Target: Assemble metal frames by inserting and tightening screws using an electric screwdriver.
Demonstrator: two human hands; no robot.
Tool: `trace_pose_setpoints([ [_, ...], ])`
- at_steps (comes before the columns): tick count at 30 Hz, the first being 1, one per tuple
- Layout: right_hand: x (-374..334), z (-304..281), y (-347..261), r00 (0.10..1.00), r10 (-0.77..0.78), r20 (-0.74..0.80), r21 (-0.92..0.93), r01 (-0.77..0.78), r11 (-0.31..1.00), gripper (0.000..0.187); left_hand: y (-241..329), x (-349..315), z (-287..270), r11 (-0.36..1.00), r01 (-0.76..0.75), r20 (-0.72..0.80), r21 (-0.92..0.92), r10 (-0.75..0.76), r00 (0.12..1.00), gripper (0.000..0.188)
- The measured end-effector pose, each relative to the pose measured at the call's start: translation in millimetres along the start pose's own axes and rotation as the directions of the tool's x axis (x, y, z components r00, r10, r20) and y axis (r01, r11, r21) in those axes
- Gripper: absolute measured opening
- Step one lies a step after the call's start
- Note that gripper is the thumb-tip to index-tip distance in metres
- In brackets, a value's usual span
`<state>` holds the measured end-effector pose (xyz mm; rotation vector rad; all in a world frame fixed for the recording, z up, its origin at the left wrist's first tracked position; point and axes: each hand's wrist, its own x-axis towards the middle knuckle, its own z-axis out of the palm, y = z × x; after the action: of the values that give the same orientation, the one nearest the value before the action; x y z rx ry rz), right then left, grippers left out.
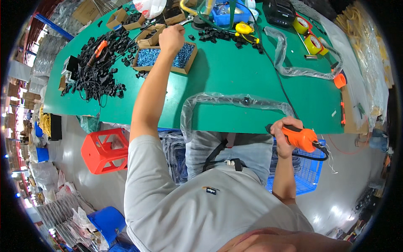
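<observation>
My right hand [283,136], at the table's near right edge, is wrapped round an orange and black electric screwdriver [300,137] with a black cord. Far across the table, my left hand [171,40] reaches past a cardboard box of blue screws [184,56]. Its fingers are closed near a small metallic piece [187,20]; whether they grip it is unclear. Between my arms, a bent tube in clear plastic [226,99] lies along the near edge with a small black part [246,101] on it. One end hangs over the edge by my lap.
Black plastic parts [94,69] are heaped at left, with an orange-handled tool [100,49]. Several small cardboard boxes [151,37] stand at the back. At right lie another wrapped tube [282,52], tape rolls [312,44] and a yellow tape measure [244,28]. A red stool [94,153] stands below left.
</observation>
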<state>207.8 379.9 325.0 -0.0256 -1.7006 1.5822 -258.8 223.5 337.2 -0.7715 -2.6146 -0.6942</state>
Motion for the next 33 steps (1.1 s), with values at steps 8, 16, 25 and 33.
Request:
trace_pose_setpoints([
  [8,8,-9,8,1.000,-0.010,-0.004,0.103,0.010,0.995,0.039,-3,-47,-42,0.987,-0.034,0.553,0.159,-0.061,0.831,0.028],
  [16,12,-3,8,0.999,0.008,-0.036,0.096,-0.005,0.995,0.031,-12,-67,-31,0.999,0.010,0.330,-0.031,0.001,0.944,0.015],
  [25,-2,-4,-5,0.988,0.080,-0.130,0.114,-0.066,0.991,0.033,42,-113,-63,0.895,0.066,0.106,-0.441,-0.021,0.994,0.017],
  [33,45,25,-87,0.968,-0.252,-0.013,0.621,0.205,0.757,0.036,138,-251,-90,0.530,0.056,0.160,-0.846,0.152,0.975,0.016],
])
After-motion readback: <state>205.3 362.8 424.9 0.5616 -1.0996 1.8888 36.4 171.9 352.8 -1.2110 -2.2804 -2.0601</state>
